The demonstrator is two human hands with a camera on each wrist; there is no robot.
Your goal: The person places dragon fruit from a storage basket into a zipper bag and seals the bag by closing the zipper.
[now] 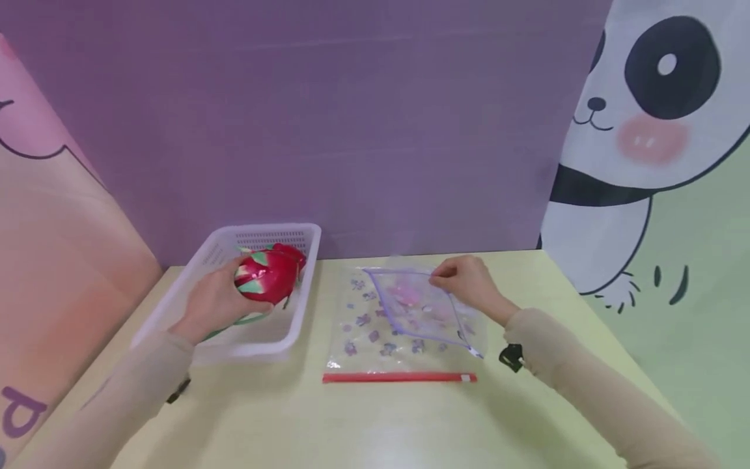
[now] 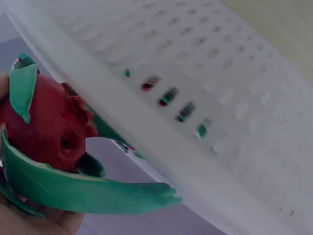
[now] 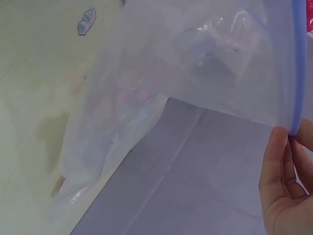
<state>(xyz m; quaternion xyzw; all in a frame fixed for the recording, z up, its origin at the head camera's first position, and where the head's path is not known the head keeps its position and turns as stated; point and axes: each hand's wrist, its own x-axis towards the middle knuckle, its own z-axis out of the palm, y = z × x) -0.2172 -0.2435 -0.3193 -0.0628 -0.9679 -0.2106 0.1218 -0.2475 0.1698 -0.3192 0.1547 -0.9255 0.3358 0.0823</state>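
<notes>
In the head view my left hand (image 1: 218, 298) grips a red dragon fruit (image 1: 271, 277) with green scales, just over the white basket (image 1: 293, 335). The left wrist view shows the dragon fruit (image 2: 49, 122) beside the basket rim, with a long green scale sticking out. My right hand (image 1: 471, 283) pinches the purple-edged rim of a clear zip bag (image 1: 424, 309), lifting that corner. In the right wrist view thumb and fingers hold the bag's blue-purple zip strip (image 3: 297, 73). The bag's mouth gapes, and blurred pink shapes show through it.
Under the held bag lies a second clear printed bag (image 1: 357, 332) with a red slider strip (image 1: 398, 378) along its near edge. More red and green (image 1: 293, 254) shows in the basket. A purple backdrop (image 1: 351, 130) rises behind the pale table (image 1: 375, 423).
</notes>
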